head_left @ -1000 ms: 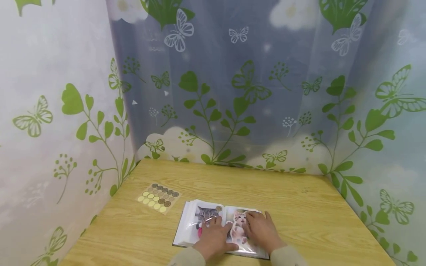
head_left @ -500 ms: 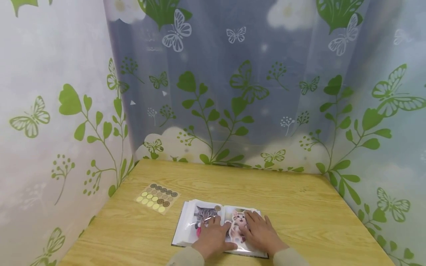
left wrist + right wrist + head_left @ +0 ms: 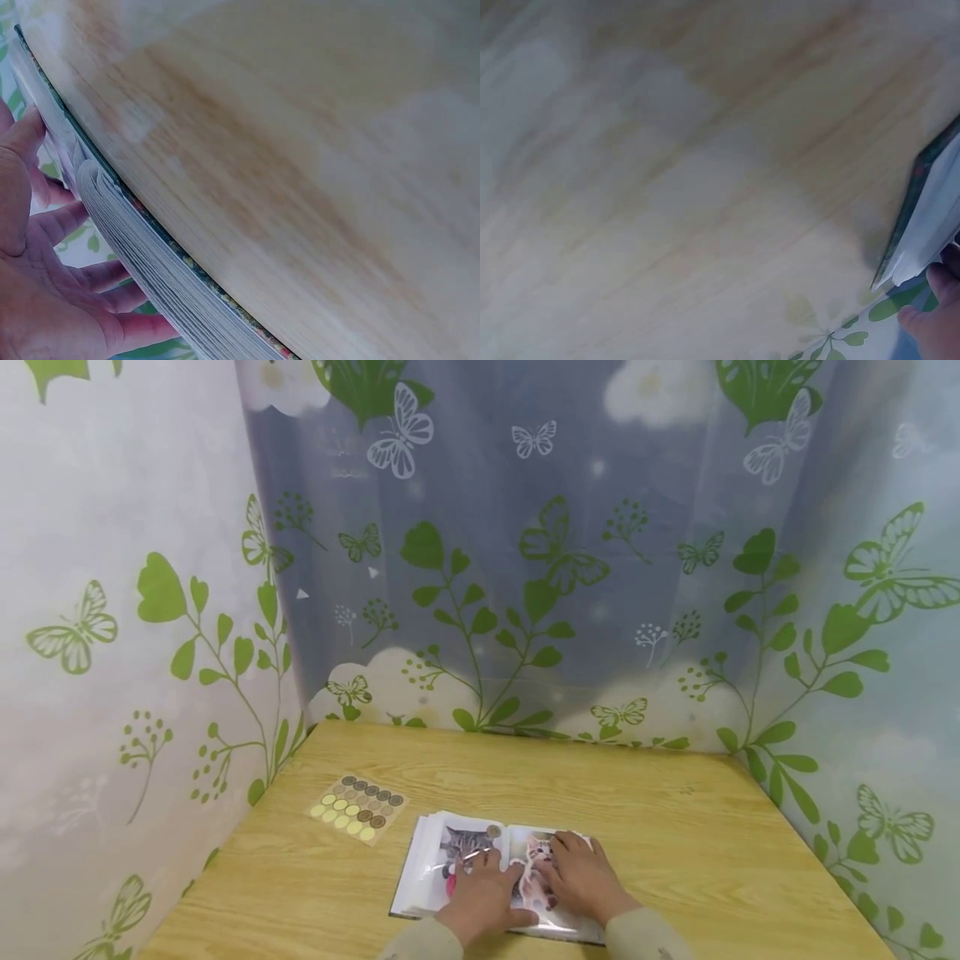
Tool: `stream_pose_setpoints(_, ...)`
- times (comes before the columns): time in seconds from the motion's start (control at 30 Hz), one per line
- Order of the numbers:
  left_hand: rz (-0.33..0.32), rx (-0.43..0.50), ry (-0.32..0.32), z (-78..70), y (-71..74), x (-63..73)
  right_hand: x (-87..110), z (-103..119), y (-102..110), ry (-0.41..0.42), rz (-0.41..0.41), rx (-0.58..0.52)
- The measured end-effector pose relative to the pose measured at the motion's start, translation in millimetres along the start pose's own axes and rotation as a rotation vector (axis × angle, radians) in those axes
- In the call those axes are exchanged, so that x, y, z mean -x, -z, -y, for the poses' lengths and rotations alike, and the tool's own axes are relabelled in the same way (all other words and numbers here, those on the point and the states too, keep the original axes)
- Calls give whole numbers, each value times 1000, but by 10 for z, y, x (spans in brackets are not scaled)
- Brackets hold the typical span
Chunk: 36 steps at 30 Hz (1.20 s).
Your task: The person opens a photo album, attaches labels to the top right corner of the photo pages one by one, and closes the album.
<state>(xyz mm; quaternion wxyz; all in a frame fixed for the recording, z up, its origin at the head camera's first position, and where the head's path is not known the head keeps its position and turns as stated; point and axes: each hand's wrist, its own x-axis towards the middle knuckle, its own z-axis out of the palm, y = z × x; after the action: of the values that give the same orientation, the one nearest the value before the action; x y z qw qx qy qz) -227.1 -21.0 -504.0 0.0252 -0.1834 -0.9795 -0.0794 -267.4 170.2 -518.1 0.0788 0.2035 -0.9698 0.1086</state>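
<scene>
A photo album (image 3: 422, 881) lies spread on the table, with plastic-covered cat pictures on both pages. My left hand (image 3: 483, 893) rests on the left page near the spine, its fingers spread and its thumb reaching over the right page. On the right page, my right hand (image 3: 588, 877) touches the kitten picture (image 3: 536, 860) and covers part of it. A round brown sticker (image 3: 492, 831) sits at the upper right of the grey cat picture (image 3: 467, 842). In the left wrist view the left fingers (image 3: 105, 277) meet the thick stack of pages (image 3: 161, 266).
A sheet of round stickers (image 3: 358, 808), brown and yellow, lies on the table left of and beyond the album. Around the wooden table (image 3: 675, 827) hang curtains (image 3: 480, 610) printed with leaves and butterflies.
My right hand has shifted slightly over the right page: its fingers spread flat half a second ago and look more bent now. My left hand has stayed in place.
</scene>
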Motion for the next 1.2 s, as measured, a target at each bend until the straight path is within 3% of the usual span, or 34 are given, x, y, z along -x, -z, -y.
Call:
stream_pose_setpoints(0.47, -33, 8, -5, -21, 4, 0, -31, 40, -1, 2, 4, 10)
stream_pose_setpoints(1.2, -6, 13, 8, -11, -23, -7, 109, 106, -8, 40, -3, 24)
